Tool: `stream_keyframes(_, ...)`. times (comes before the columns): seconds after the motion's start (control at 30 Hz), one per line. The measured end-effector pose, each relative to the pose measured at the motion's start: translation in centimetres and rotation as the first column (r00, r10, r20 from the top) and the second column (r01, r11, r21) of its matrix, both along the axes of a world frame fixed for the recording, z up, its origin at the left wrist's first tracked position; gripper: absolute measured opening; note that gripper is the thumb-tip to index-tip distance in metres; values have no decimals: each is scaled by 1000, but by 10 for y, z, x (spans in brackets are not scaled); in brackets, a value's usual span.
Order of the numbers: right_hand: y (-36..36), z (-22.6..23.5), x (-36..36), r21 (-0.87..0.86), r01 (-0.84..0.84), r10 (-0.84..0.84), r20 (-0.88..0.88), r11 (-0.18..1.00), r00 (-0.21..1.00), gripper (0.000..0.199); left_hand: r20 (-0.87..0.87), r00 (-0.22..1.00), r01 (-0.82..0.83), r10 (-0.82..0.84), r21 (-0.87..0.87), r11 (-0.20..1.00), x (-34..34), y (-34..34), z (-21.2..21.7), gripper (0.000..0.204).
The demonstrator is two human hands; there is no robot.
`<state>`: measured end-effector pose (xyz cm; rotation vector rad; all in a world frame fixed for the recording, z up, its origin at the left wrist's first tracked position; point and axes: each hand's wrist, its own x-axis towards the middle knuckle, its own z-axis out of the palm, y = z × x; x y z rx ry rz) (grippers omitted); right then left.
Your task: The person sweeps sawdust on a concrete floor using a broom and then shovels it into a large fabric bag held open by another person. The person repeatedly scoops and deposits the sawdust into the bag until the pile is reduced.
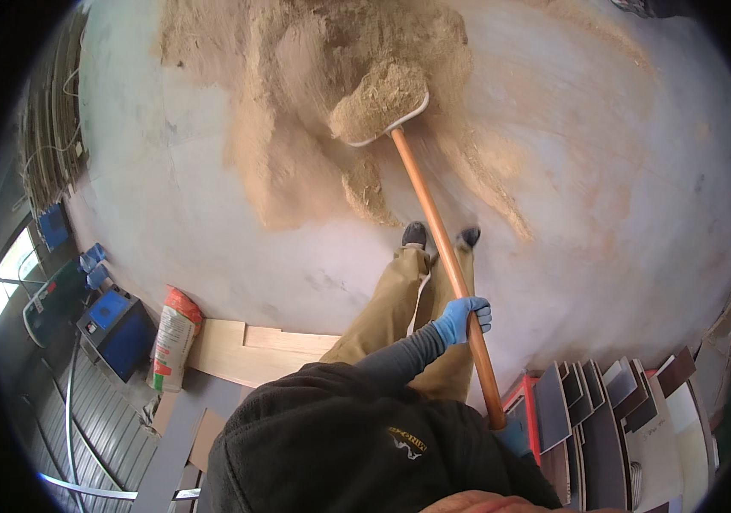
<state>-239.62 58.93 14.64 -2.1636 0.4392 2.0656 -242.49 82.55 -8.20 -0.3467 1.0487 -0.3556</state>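
My left hand (463,320), in a light blue glove, is wrapped around the middle of a shovel's orange-brown wooden shaft (432,209). The shaft slants from beside my jacket up and away to the left. At its far end, the broad shovel blade (412,116) shows a pale rim and carries a heap of sawdust (383,98). Behind and around the blade lies a large pile of sawdust (297,51), spread over the grey floor. My right hand cannot be made out; the near end of the shaft stops beside my jacket.
My shoes (415,233) stand just short of the pile. Upright board offcuts (596,427) are stacked near right, beside a red-edged container (525,410). To the left are a red and white sack (175,338), a blue-topped box (113,329) and wooden planks (250,350).
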Motion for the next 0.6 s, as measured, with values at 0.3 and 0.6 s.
stream_keyframes(0.3,-13,-24,16,14,-230,227,107,973,968,23,-307,952,163,-12,473,866,15,123,-149,23)
stream_keyframes(0.6,-34,-73,6,-225,-295,331,141,929,933,28,-395,917,284,-52,556,781,40,212,-327,30)
